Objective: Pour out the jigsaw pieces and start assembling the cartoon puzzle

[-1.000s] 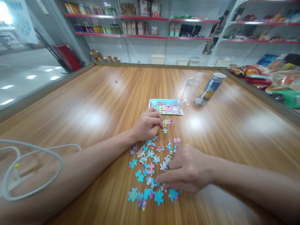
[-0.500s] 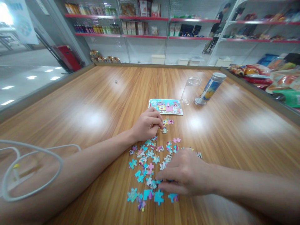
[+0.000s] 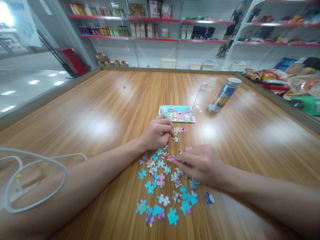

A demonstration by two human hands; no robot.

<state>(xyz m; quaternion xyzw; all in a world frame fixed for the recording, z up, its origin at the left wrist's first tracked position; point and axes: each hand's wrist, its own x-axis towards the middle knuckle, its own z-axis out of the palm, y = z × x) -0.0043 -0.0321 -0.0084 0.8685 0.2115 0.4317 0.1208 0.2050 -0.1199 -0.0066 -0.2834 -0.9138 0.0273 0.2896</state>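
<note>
Several loose puzzle pieces (image 3: pixel 160 173), mostly turquoise and pink, lie scattered on the wooden table (image 3: pixel 105 110). My left hand (image 3: pixel 157 133) is curled, its fingertips pinched on a small joined cluster of pieces (image 3: pixel 178 130) just beyond the pile. My right hand (image 3: pixel 200 165) lies over the pile's right side, fingers bent, the fingertips touching pieces near the middle; what they grip is hidden. A printed reference picture (image 3: pixel 177 114) lies flat beyond my left hand.
A clear plastic tube (image 3: pixel 203 96) and a labelled canister (image 3: pixel 226 91) lean beside a round lid (image 3: pixel 213 108) at the back right. Snack bags (image 3: pixel 287 83) line the right edge. A white cable (image 3: pixel 35 180) loops at the left. Shop shelves (image 3: pixel 152 30) stand behind.
My right hand moved up from the pile's near edge to its middle, and pieces it covered now lie spread at the front. My left hand has stayed put.
</note>
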